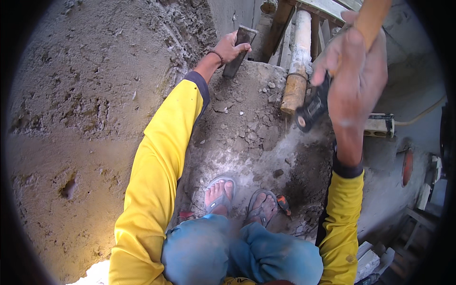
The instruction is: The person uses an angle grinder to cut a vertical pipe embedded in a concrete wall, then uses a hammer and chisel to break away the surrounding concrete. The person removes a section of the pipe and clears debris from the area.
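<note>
My left hand [231,48] is closed around a dark, rectangular metal bar [234,66], held upright against the rough ledge at the foot of the wall. Raised on the right, my right hand [354,78] is wrapped around a wooden-handled tool [373,23]. Its black grip [313,107] sticks out below the fist, and its other end runs out of the picture at the top, so the head is hidden. Motion blurs that hand a little. Between the hands, a round pole [298,57], pale above and brown below, hangs over the rubble.
A rough plastered wall [85,95] fills the left side. Broken lumps and dust [251,130] cover the ground before my sandalled feet [220,192]. An orange-handled tool [283,204] lies beside the right foot. Wooden boards [280,28] stand behind, and a pale block [380,125] lies right.
</note>
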Demonstrator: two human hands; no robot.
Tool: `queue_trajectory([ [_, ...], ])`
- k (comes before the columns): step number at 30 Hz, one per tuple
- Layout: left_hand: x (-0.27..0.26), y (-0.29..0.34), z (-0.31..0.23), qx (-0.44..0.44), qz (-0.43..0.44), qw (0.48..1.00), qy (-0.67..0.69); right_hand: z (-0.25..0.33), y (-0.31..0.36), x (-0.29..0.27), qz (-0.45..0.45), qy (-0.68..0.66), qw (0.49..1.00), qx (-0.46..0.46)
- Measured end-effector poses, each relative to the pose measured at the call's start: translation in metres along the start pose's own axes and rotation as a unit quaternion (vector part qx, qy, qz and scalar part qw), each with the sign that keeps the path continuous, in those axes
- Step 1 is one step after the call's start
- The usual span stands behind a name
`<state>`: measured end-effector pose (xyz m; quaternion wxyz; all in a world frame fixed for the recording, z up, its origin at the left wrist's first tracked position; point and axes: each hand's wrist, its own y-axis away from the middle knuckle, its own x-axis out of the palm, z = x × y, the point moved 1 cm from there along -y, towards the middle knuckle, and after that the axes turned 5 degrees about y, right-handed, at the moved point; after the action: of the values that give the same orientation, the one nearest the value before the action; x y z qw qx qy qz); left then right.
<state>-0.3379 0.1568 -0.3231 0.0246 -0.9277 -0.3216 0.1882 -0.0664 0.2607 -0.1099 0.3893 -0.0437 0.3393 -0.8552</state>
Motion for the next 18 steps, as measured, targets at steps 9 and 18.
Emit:
queue_trajectory([
  [9, 0.007, 0.001, 0.010, 0.052, -0.026, 0.998, -0.013, -0.067, 0.018, 0.012, 0.264, 0.058, 0.906, 0.327],
  [18, 0.004, 0.007, -0.002, -0.010, -0.005, 1.000, -0.019, -0.072, -0.011, 0.023, 0.036, 0.223, 0.974, 0.036],
])
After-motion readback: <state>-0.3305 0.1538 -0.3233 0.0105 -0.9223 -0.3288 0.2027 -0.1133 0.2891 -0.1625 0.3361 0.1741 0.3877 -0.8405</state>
